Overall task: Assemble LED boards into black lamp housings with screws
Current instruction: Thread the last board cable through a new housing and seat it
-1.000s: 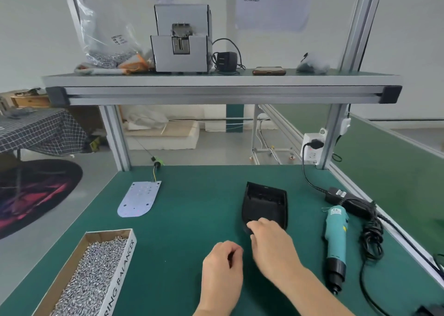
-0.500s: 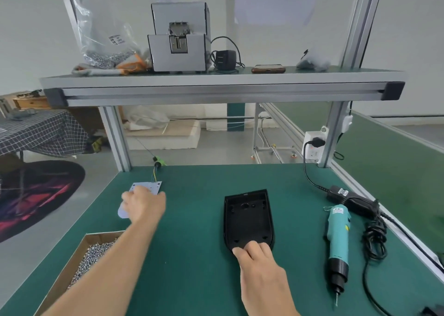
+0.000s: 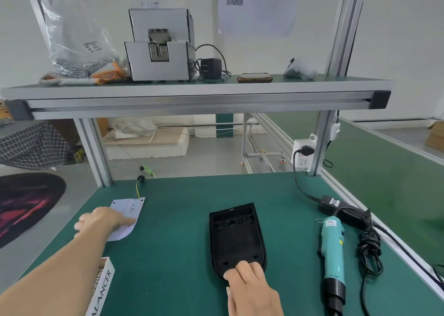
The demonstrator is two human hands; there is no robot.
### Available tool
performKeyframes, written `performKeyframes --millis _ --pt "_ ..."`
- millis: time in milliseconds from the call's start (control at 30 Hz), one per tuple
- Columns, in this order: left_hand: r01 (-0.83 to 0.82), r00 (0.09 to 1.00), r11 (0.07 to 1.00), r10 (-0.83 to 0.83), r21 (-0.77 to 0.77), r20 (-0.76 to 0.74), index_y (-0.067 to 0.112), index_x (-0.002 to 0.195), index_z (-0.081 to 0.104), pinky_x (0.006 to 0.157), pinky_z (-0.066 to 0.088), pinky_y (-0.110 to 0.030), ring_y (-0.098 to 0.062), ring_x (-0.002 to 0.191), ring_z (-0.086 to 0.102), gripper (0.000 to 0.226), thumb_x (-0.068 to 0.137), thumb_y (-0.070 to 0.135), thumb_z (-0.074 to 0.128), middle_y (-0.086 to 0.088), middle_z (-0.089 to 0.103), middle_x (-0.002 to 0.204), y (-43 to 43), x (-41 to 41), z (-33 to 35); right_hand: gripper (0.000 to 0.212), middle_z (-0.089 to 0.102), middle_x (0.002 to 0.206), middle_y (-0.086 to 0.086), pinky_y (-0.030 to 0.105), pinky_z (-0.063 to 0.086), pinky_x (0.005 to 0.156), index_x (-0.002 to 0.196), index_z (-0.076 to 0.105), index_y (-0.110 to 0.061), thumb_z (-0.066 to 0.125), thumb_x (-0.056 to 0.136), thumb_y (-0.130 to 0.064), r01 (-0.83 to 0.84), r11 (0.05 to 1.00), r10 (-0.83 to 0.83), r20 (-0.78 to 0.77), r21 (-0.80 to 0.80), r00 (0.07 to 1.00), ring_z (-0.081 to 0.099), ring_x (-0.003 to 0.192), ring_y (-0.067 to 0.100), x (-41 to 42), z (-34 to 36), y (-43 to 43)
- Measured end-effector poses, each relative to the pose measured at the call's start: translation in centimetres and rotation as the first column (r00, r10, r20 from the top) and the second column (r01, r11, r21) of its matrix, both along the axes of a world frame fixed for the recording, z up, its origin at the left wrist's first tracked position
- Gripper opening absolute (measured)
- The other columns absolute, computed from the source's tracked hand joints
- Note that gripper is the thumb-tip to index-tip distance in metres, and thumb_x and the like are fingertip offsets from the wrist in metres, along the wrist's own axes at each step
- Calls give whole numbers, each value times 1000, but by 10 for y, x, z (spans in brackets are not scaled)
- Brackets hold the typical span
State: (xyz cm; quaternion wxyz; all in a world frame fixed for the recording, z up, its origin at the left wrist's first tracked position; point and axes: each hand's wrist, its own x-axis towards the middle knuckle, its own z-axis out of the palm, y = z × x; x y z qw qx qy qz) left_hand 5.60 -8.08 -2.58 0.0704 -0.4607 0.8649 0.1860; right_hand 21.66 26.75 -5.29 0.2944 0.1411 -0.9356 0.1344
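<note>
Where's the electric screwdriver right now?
In the head view, the screwdriver lies on the right side of the green table, between the black housing and a coiled cable.

Black housing [image 3: 236, 240] (cavity up) right of white LED board [image 3: 131, 207]
</note>
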Motion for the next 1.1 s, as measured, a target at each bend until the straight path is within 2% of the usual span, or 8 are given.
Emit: performKeyframes --millis 100,233,300,433,600,800,1000,1100 --pt "73 997 981 -73 182 -7 0 148 37 112 37 -41 -33 139 42 115 61 54 91 -18 43 149 -8 -9 3 46 55 63 -13 15 22 27 58 67 -30 94 21 -25 -21 1000 20 10 21 1000 33 76 13 -1 -4 2" --pt "48 998 945 -60 323 28 5 159 3 121 17 -39 -28 153 16 98 95 56 57 -12 8 167 -9 -11 3 44 54 67 -13 15 23 28 61 66 -30 93 27 -25 -39 999 39 26 23 999 33 76 12 -2 -10 3" --pt "43 999 890 -39 453 -18 6 159 -3 122 10 -41 -28 154 9 91 100 45 55 -11 2 168 -7 -7 6 42 54 69 -14 14 25 29 64 66 -31 92 31 -24 -51 999 51 47 10 998 37 76 10 0 -11 4" --pt "106 939 810 109 577 -325 -5 137 45 107 42 -52 -42 123 52 47 94 0 64 -27 51 141 -4 -1 7 38 51 75 -15 16 33 32 71 64 -31 89 44 -22 -89 996 91 93 -23 991 55 68 7 7 -10 6" --pt "339 819 496 262 799 -510 6 133 51 98 46 -50 -36 112 59 35 99 -2 53 -20 57 136 26 25 35 31 53 82 -14 17 37 35 80 66 -27 85 58 -16 -95 994 101 110 -55 989 55 73 9 13 -9 10" --pt "689 629 243 266 683 -730 11 136 54 77 62 -38 -26 108 68 45 92 5 57 -11 65 133 82 91 71 15 56 84 -9 22 42 41 84 67 -20 78 76 -11 -100 987 113 96 -128 989 54 75 15 16 -12 10" --pt "858 493 46 203 511 -846 24 122 69 84 60 -39 -22 107 71 46 82 1 61 -6 69 129 138 163 90 15 56 79 -8 22 43 42 78 68 -20 81 76 -11 -111 975 122 46 -192 991 55 70 16 29 -11 11" --pt "896 440 20 109 444 -891 22 126 67 86 59 -38 -24 109 70 55 79 -6 62 -7 70 125 152 184 99 13 55 78 -10 20 41 44 78 68 -22 79 77 -15 -118 971 136 70 -210 988 54 71 15 47 -12 14"
